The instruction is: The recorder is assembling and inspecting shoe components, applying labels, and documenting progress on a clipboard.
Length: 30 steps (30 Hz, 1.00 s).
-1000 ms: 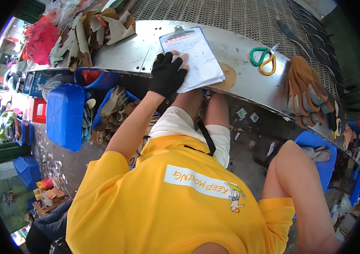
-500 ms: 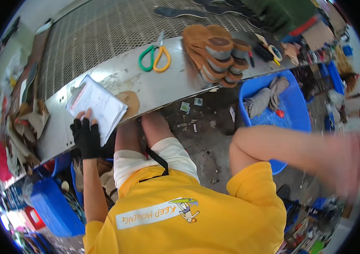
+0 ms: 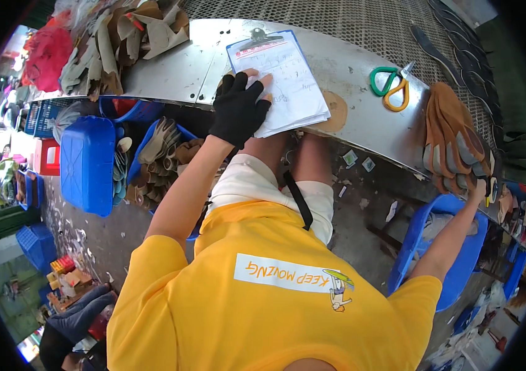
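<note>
Step in hand, as judged: brace the clipboard (image 3: 258, 37) with one hand while the other works at the right end of the metal desk (image 3: 176, 68); the clipboard lies flat near the front edge of the desk, its clip away from the person and its written sheets (image 3: 294, 86) overhanging that edge slightly; the left hand (image 3: 242, 106), in a black fingerless glove (image 3: 241, 116), is open, fingers spread, bare fingertips on the paper; press with these fingertips evenly, since the overhanging corner could catch or tip if pushed down; place the load toward the clip rather than on the loose lower end; the right hand (image 3: 479, 188) is extended to the small items beside the stacked brown footbeds (image 3: 452, 133); its closure and any held item cannot be told at this size; approach past the near side of the stack, so that the forearm, which passes over the blue tub (image 3: 461, 278), does not knock the lowest pieces off the edge; pick by fingertip, one item at a time, because the items lie close together; leave the scissors (image 3: 406, 93), between clipboard and footbeds, clear of the forearm on the return path.
</note>
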{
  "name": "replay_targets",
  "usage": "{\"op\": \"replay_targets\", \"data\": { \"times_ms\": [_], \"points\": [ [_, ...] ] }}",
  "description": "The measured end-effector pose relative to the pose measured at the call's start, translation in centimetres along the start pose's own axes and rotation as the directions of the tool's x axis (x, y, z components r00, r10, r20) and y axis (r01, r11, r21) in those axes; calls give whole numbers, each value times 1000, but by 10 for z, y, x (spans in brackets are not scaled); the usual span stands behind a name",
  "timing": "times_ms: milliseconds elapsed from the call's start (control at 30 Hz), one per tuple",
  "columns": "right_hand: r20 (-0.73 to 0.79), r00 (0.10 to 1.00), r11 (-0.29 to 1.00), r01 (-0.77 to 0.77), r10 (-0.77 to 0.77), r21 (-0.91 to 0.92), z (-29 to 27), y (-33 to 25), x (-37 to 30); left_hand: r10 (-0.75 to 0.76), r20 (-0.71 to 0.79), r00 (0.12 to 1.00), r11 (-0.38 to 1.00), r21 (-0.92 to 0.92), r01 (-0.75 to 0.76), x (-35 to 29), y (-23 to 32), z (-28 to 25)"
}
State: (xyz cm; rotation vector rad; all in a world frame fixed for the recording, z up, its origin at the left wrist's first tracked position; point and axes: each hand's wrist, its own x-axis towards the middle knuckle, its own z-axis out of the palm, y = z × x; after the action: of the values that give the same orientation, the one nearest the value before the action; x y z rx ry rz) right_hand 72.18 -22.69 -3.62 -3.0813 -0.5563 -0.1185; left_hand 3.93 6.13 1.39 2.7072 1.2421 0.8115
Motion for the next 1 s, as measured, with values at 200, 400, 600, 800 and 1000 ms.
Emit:
{"op": "replay_targets", "data": {
  "times_ms": [200,400,600,800,1000],
  "points": [
    [-34,986,-161,60,160,985,-44,30,-126,-48,-3,999,999,-21,47,-7,-10,-5],
    [-150,975,-578,28,-164,816,-134,-123,-328,-31,11,999,996,-85,32,1,-18,-8],
    [2,683,-336,-363,-730,869,-122,-346,-379,42,-55,998,988,-145,-50,4,-29,6],
    [63,574,-198,-380,-817,903,-116,-449,-384,-25,-43,999,985,-170,17,-2,-39,6],
    [-264,699,-101,266,-665,959,-215,-446,-373,-34,-78,996,970,-242,15,-2,-43,6]
  ]
}}
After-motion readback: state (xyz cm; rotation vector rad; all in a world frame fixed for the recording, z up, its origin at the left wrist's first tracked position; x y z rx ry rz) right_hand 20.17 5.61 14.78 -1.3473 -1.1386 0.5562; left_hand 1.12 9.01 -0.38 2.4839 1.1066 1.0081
